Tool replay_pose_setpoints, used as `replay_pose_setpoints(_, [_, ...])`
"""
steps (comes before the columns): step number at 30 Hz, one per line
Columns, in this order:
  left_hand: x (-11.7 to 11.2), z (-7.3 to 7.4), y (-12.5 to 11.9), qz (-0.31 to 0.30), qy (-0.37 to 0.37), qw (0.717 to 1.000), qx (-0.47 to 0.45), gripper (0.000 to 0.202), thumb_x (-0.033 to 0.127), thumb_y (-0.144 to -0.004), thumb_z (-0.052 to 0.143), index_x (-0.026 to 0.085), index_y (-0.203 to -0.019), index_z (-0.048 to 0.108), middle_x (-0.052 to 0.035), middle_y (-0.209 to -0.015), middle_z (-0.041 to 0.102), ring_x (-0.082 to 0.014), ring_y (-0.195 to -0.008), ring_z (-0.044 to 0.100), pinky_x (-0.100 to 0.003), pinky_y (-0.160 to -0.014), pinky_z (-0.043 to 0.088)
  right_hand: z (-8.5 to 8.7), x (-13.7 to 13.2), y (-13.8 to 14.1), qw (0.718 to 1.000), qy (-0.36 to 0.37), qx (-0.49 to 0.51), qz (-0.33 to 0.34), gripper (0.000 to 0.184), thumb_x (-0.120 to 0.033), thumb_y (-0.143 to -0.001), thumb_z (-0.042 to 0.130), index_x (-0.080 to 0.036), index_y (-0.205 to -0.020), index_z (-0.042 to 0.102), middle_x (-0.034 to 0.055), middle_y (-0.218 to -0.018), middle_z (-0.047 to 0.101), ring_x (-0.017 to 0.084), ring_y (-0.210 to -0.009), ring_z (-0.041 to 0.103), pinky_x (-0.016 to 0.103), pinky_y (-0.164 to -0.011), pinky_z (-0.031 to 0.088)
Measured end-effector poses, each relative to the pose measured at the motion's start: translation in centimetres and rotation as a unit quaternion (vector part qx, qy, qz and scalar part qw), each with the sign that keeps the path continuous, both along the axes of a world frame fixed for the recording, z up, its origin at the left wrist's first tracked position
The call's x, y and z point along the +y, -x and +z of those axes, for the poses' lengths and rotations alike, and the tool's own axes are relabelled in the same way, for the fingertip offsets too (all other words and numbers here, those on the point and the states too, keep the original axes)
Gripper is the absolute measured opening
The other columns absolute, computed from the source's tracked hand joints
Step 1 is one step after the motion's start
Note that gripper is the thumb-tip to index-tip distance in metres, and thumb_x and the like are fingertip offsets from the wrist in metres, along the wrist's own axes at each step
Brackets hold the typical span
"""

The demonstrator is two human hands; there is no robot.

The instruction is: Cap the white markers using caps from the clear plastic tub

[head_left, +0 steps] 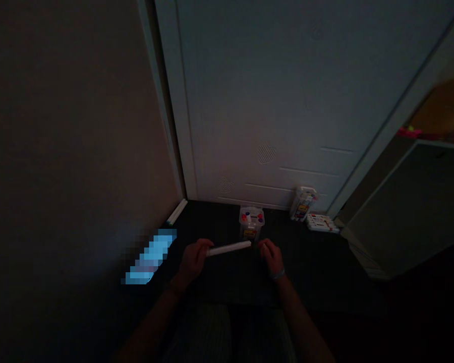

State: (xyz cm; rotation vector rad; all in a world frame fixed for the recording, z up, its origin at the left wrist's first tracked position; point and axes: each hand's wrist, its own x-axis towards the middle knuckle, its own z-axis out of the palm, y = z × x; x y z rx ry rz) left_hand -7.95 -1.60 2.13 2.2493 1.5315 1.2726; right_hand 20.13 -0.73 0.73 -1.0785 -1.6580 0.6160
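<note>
The room is dark. My left hand (194,259) is closed round the left end of a thin white stick or tube (229,248), held level in front of me. My right hand (271,256) sits just off the stick's right end, fingers curled, a pale band on its wrist; whether it pinches anything is too dim to tell. Just beyond the stick a small clear container (251,223) with red and blue spots on top stands on the dark floor.
A white door (287,111) fills the wall ahead. At its foot stand a clear box of markers (303,203) and a flat open set (323,222). A blurred blue glow (151,257) lies left on the floor. A grey cabinet (408,212) stands right.
</note>
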Motion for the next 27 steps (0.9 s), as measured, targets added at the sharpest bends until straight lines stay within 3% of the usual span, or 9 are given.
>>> replay_pose_setpoints(3, [0.0,-0.9,-1.5,-0.065,-0.006,0.995,0.077,0.029,0.022,-0.084,0.032,0.02,-0.098,0.058,-0.0038,-0.089,0.064,-0.0179,-0.083,0.06,-0.032,-0.079,0.046,-0.5,0.1,0.3,0.997,0.034,-0.016,0.061,0.038,-0.045,-0.087,0.034,-0.019,-0.074,0.057,-0.0029,-0.053,0.046,0.012,-0.052,0.046,0.023,-0.052,0.036])
replay_pose_setpoints(9, [1.9,0.6,-4.8,-0.138,0.027,0.983,0.12,0.031,0.023,-0.088,0.03,0.02,-0.109,0.053,-0.0045,-0.105,0.062,-0.0171,-0.097,0.056,-0.032,-0.089,0.041,-1.2,0.9,0.4,0.996,0.082,0.03,0.001,0.04,-0.048,-0.085,0.039,-0.018,-0.06,0.049,-0.0042,-0.05,0.039,0.009,-0.047,0.036,0.021,-0.044,0.028])
replay_pose_setpoints(13, [3.2,1.3,-5.4,-0.115,0.058,0.989,0.068,0.027,0.03,-0.088,0.033,0.021,-0.103,0.054,-0.0034,-0.094,0.062,-0.0164,-0.086,0.057,-0.029,-0.079,0.043,-1.1,1.1,0.3,0.996,0.082,0.045,0.0,0.036,-0.046,-0.085,0.041,-0.018,-0.061,0.044,-0.0052,-0.054,0.036,0.008,-0.05,0.035,0.02,-0.045,0.027])
replay_pose_setpoints(18, [3.5,0.9,-5.6,-0.071,0.107,0.992,-0.005,0.032,0.04,-0.089,0.032,0.019,-0.077,0.053,0.0024,-0.065,0.055,-0.0116,-0.059,0.052,-0.021,-0.057,0.039,-1.3,1.0,0.5,0.995,0.099,0.028,0.015,0.033,-0.045,-0.087,0.039,-0.019,-0.067,0.045,-0.0053,-0.055,0.037,0.008,-0.05,0.035,0.021,-0.046,0.025])
replay_pose_setpoints(27, [3.2,0.4,-5.3,-0.069,0.064,0.996,0.002,0.031,0.037,-0.09,0.031,0.019,-0.073,0.05,0.0,-0.068,0.054,-0.0135,-0.063,0.051,-0.024,-0.062,0.038,-0.8,0.9,0.5,0.996,0.084,0.009,-0.011,0.035,-0.045,-0.086,0.039,-0.019,-0.063,0.043,-0.0057,-0.052,0.038,0.008,-0.049,0.036,0.021,-0.047,0.026])
